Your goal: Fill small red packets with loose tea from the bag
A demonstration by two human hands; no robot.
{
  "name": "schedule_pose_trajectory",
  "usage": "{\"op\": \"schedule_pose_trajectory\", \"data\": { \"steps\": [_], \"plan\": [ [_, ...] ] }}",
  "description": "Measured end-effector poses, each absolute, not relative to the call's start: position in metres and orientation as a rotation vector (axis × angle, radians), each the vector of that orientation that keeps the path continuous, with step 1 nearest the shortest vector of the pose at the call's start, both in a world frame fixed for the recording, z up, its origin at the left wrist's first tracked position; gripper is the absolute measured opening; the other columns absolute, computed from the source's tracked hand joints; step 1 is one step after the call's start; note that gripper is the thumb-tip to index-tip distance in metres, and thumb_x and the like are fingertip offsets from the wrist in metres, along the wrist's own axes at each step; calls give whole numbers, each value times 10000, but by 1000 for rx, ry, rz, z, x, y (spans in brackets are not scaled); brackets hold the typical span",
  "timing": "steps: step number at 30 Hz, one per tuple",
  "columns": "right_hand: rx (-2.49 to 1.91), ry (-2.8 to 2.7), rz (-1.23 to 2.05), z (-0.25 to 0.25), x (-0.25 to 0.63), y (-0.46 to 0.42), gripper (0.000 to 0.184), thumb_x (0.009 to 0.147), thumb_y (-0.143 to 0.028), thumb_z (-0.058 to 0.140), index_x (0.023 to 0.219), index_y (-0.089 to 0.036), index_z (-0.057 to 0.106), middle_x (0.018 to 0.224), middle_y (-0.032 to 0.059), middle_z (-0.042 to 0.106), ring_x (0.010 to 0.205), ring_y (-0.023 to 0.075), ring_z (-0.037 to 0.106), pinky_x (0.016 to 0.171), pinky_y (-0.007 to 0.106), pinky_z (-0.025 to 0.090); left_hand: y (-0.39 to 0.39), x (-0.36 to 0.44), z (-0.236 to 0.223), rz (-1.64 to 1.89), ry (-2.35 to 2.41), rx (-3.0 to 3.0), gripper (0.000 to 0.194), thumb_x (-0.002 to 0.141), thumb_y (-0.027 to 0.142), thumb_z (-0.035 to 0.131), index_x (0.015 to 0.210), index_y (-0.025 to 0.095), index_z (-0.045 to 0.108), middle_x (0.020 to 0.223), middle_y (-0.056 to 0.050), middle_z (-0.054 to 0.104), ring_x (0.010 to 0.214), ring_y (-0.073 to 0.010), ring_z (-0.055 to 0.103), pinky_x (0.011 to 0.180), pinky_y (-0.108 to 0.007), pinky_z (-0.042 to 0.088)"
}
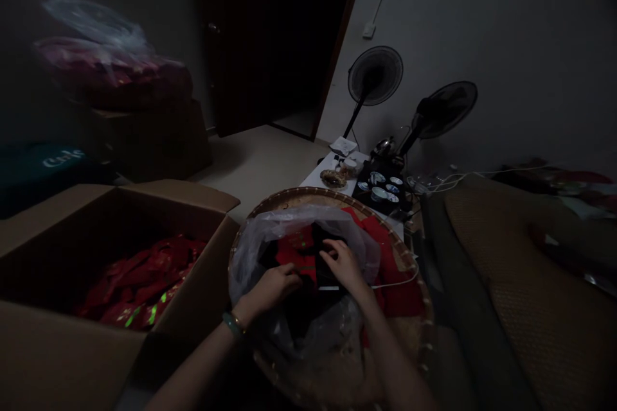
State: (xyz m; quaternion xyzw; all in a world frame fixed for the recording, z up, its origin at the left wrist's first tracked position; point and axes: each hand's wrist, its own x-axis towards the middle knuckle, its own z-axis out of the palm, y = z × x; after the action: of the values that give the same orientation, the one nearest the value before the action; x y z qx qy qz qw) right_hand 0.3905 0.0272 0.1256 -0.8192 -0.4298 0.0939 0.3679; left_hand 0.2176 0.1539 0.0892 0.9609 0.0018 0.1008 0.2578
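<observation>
A clear plastic bag [270,225] lies spread open on a round woven bamboo tray [332,392], with red pieces and dark contents inside. Over the bag's left part, my left hand [276,286] has its fingers bent together at the lower edge of a red packet [296,250]; the fingertips are partly hidden in the dim light. My right hand [343,263] is just right of that packet, above the dark contents, its thumb and fingers apart and holding nothing visible. More red packets [395,270] lie on the tray to the right of the bag.
An open cardboard box [193,282] holding red packets stands to the left. Beyond the tray are a low table [313,173] with cups [379,193] and two standing fans [376,76]. A woven mat [482,244] lies at right. Behind the box sits a bagged bundle [120,70].
</observation>
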Motion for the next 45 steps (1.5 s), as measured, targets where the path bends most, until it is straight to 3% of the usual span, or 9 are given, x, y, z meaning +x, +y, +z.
{"op": "schedule_pose_trajectory", "data": {
  "steps": [3,6,12,15,19,24,33,41,45],
  "plan": [
    [-2057,-1500,527,129,379,21,280,711,-299,642,978,-216,652,968,50,630,898,178,584,785,268,440,154,219,87,282,6,2589,221,889,263,429,904,187,636,902,-40,575,749,-123,558,670,-209,419],
    [-2104,-1576,646,124,367,19,638,576,-275,754,1178,-232,550,1073,54,618,904,195,590,776,277,443,155,222,85,322,8,2496,185,871,246,461,890,172,629,889,-45,605,802,-144,566,716,-232,425],
    [-2021,-1198,651,101,374,34,127,684,-252,649,764,-168,700,758,19,697,736,171,621,687,250,447,157,232,90,472,232,1960,186,812,254,530,947,153,608,854,-43,638,799,-142,577,749,-250,432],
    [-1940,-1067,678,94,380,39,165,636,-281,683,726,-143,693,699,26,683,667,160,609,625,242,448,159,239,84,459,359,1658,345,710,312,636,993,118,607,782,-39,636,733,-147,577,690,-248,442],
    [-1826,-875,847,90,381,42,301,596,-379,698,749,-121,665,584,1,620,482,106,525,464,211,404,162,246,70,282,483,1379,375,560,406,739,738,89,646,649,-28,630,592,-129,553,586,-231,418],
    [-1728,-773,977,93,377,39,411,552,-455,710,803,-140,626,566,-39,571,408,63,444,360,169,323,165,247,65,322,631,1198,453,387,425,812,619,110,583,508,33,556,471,-80,479,499,-198,352],
    [-1679,-662,925,87,367,40,401,568,-530,670,591,-147,554,444,-48,515,353,58,418,356,177,299,159,243,76,354,626,1123,422,438,419,799,657,107,618,573,2,604,522,-104,518,546,-218,378],
    [-1746,-771,929,89,366,43,335,557,-430,702,689,-132,623,457,-51,527,356,64,429,360,181,304,161,246,68,398,663,1248,393,430,401,802,613,105,618,559,3,597,522,-102,509,542,-214,374],
    [-1745,-734,860,82,367,44,353,540,-458,702,654,-139,602,455,-40,534,362,79,447,357,189,319,153,244,71,341,552,1118,383,519,390,777,735,108,634,634,-12,623,557,-107,541,569,-215,403]
  ]
}}
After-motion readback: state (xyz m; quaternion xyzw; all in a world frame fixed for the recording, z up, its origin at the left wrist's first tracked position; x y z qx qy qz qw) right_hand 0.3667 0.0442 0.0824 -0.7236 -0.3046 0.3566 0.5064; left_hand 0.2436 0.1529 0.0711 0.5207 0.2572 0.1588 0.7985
